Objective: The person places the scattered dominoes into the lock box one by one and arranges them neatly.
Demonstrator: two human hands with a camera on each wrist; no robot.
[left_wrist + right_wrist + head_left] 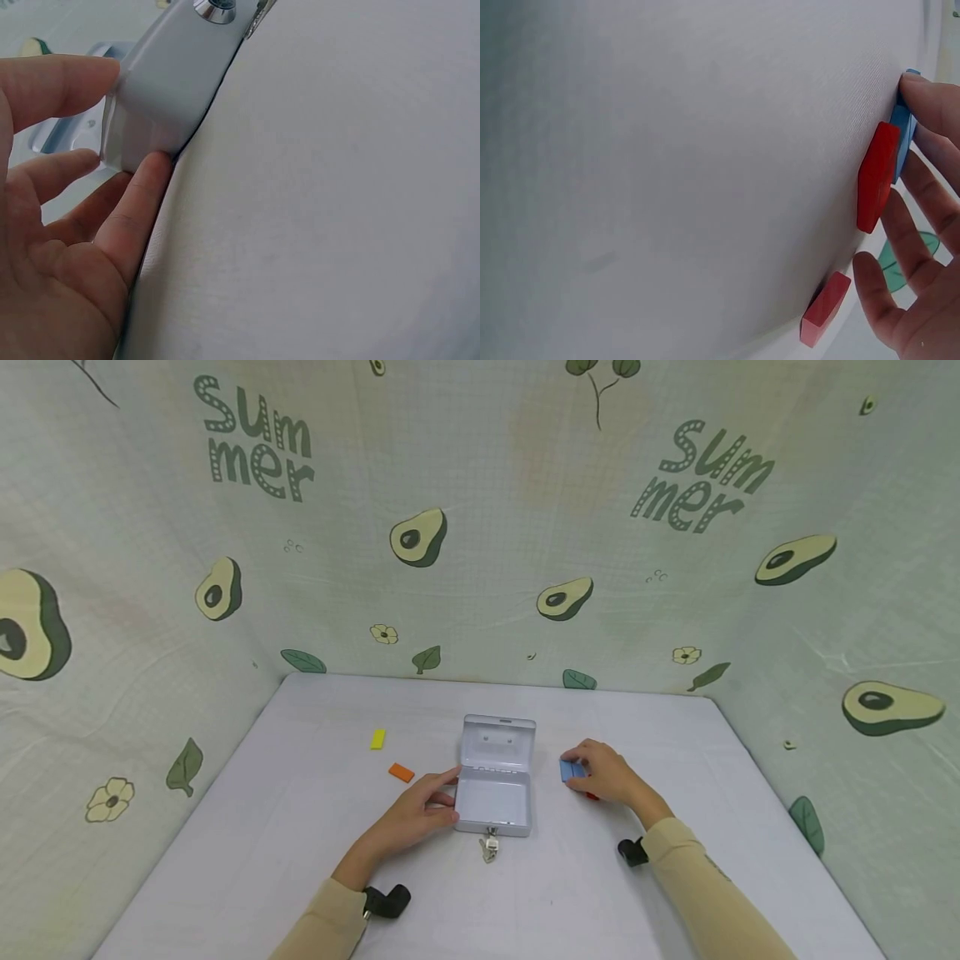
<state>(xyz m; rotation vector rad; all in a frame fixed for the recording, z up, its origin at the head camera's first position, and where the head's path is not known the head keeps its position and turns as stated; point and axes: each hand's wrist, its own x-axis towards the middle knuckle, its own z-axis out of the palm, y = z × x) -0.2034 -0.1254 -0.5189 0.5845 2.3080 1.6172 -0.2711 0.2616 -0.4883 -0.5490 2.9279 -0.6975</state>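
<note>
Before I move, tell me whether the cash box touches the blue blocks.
Apart. The head view shows white tabletop between the open cash box and the blue blocks in the right hand.

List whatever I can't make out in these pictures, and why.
Head: the number of silver metal keys at the pale grey rectangular box; too small.
Head: the full shape of the red flat blocks; the right hand covers most.
Left wrist: the keys' full shape; the top edge cuts them off.
Right wrist: part of the blue flat blocks; the same hand covers it.

Avocado-print cloth walls (487,460) around white table (315,760)
</note>
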